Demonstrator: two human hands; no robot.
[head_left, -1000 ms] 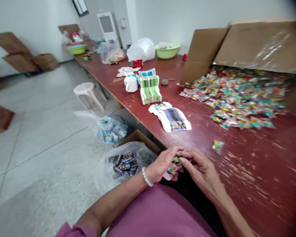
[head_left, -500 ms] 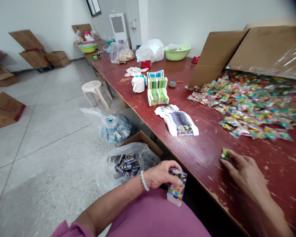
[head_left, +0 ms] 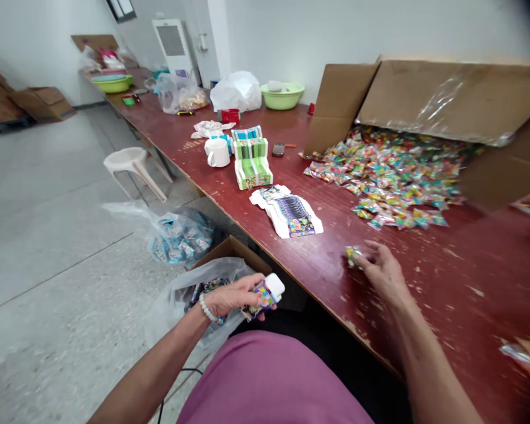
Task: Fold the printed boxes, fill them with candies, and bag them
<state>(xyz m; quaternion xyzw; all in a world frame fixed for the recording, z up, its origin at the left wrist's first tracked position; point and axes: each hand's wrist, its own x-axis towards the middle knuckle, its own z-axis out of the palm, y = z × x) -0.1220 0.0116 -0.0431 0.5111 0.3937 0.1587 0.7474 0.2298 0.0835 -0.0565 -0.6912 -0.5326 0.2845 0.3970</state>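
Observation:
In my left hand (head_left: pixel 241 296) is a small printed carton (head_left: pixel 260 299), purple and multicoloured, its white end flap (head_left: pixel 275 287) standing open toward the table. The fingers wrap round its sides, just off the table's front edge. My right hand (head_left: pixel 386 268) pinches a small clear candy packet (head_left: pixel 354 255) with colourful contents, low over the red-brown table (head_left: pixel 318 271). Ahead of both hands lies a fanned stack of flat purple-and-white cartons (head_left: pixel 294 217). Beyond my right hand spreads a heap of similar candy packets (head_left: pixel 393 176), spilling out of a cardboard box (head_left: pixel 441 100) lying on its side.
Below the table edge, a clear bag (head_left: pixel 181 306) holds filled purple cartons, beside a bag of blue packs (head_left: pixel 181 238). Bundled green cartons (head_left: pixel 252 168), a white mug (head_left: pixel 218 153) and a phone (head_left: pixel 278 150) stand farther back. A white stool (head_left: pixel 128 160) is on the floor.
My left hand has turned the carton so its open flap now points up and toward the table. The right hand still pinches the packet. The whole view has swung to the right.

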